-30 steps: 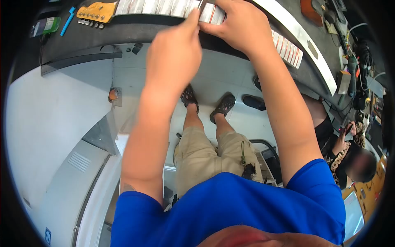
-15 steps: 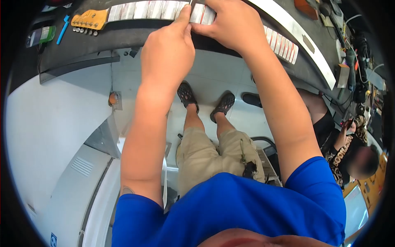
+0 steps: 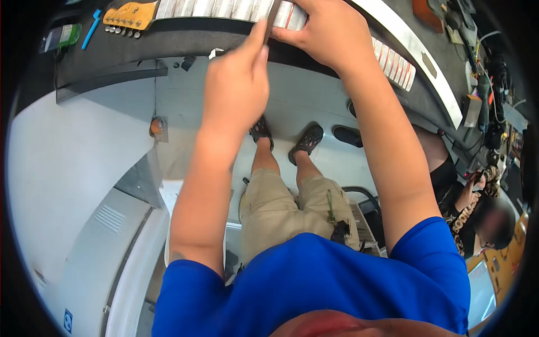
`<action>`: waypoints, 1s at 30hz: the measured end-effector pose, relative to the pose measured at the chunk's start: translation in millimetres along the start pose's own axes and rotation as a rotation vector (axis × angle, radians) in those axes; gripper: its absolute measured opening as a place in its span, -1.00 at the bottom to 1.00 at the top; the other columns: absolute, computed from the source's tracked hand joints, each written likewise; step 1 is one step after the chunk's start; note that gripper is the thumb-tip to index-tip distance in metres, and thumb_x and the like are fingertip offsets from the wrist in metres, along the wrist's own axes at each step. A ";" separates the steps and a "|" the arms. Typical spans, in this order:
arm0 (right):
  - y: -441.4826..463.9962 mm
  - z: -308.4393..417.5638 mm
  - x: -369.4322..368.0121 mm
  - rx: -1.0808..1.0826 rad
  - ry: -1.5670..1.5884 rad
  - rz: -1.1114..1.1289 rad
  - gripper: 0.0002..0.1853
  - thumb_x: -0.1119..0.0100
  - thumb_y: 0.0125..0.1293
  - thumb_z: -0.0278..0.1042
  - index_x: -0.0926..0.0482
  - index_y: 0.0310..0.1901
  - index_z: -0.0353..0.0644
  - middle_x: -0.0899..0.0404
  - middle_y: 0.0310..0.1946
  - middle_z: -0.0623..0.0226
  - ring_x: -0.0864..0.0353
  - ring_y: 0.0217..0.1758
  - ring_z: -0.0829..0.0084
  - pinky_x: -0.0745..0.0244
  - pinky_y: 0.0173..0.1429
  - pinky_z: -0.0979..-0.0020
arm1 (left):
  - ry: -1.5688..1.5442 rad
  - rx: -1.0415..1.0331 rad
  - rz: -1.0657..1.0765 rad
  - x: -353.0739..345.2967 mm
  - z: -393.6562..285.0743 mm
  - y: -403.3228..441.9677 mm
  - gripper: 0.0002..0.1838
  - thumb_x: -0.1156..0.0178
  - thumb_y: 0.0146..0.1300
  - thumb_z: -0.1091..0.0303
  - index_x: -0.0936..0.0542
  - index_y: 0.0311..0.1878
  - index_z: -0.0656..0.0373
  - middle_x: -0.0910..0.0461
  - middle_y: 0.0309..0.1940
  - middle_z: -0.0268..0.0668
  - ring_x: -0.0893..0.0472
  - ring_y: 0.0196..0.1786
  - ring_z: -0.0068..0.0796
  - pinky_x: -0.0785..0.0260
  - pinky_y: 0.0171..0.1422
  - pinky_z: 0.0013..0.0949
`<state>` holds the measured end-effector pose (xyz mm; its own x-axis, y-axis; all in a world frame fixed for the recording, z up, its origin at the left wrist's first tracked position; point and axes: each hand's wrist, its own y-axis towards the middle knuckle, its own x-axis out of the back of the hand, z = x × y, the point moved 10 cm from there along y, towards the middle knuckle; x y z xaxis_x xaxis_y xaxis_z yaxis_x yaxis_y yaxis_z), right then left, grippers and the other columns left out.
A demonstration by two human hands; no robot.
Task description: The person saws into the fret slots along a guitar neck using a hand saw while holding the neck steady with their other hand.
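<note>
A guitar neck (image 3: 227, 9) lies across the top of the view, its fretboard covered in pale tape strips between the frets. Its yellow headstock (image 3: 130, 16) with tuning pegs points left. My left hand (image 3: 234, 90) is closed on a thin, dark flat tool (image 3: 272, 23), index finger stretched along it, at the neck's near edge. Close by on the right, my right hand (image 3: 336, 35) grips the neck, thumb on the near side; its other fingers are partly cut off by the frame's top. The tool's far end is out of view.
The neck rests on a dark bench (image 3: 185, 38). A long white curved strip (image 3: 415, 50) lies beyond my right hand. Further left are a blue tool (image 3: 91, 29) and a green-labelled container (image 3: 68, 35). Tools and cables crowd the right side, where another person (image 3: 469, 208) sits.
My left hand has drawn slightly back toward my body, and more of the dark tool shows. My right hand stays at the same part of the neck. The whole view has shifted a little.
</note>
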<state>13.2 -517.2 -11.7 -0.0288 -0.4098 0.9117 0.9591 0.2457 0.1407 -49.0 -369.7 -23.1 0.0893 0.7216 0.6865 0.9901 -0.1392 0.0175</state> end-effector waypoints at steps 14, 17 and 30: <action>7.8 2.9 -0.6 -0.002 -0.010 -0.004 -0.48 -0.55 0.14 0.16 -0.70 -0.27 -0.21 -0.71 -0.28 0.02 -0.76 -0.10 -0.07 -0.68 0.04 0.00 | -0.022 0.077 0.023 -1.9 22.7 -66.2 -0.41 -0.27 0.48 0.50 -0.57 0.57 0.10 -0.69 -0.32 0.16 -0.69 -0.36 0.14 -0.52 -0.23 -0.04; 11.1 -1.3 4.2 0.004 -0.026 -0.036 -0.50 -0.55 0.13 0.14 -0.70 -0.28 -0.22 -0.70 -0.29 0.02 -0.75 -0.09 -0.07 -0.67 0.04 -0.01 | -0.119 -0.021 -0.079 6.1 43.9 -143.4 -0.38 -0.28 0.46 0.56 -0.56 0.58 0.07 -0.74 -0.27 0.15 -0.73 -0.30 0.14 -0.57 -0.16 -0.06; 9.8 2.5 4.3 0.003 -0.029 -0.041 -0.49 -0.54 0.16 0.13 -0.71 -0.27 -0.25 -0.72 -0.28 0.00 -0.75 -0.08 -0.08 -0.66 0.05 0.00 | -0.018 -0.047 -0.022 4.2 30.3 -109.6 -0.31 -0.28 0.40 0.60 -0.50 0.62 0.13 -0.77 -0.31 0.04 -0.75 -0.31 0.12 -0.62 -0.13 0.01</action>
<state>21.8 -514.3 -5.4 -0.0765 -0.3941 0.9159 0.9559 0.2321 0.1797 -153.8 -330.9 -44.1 0.0695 0.7369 0.6725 0.9858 -0.1543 0.0671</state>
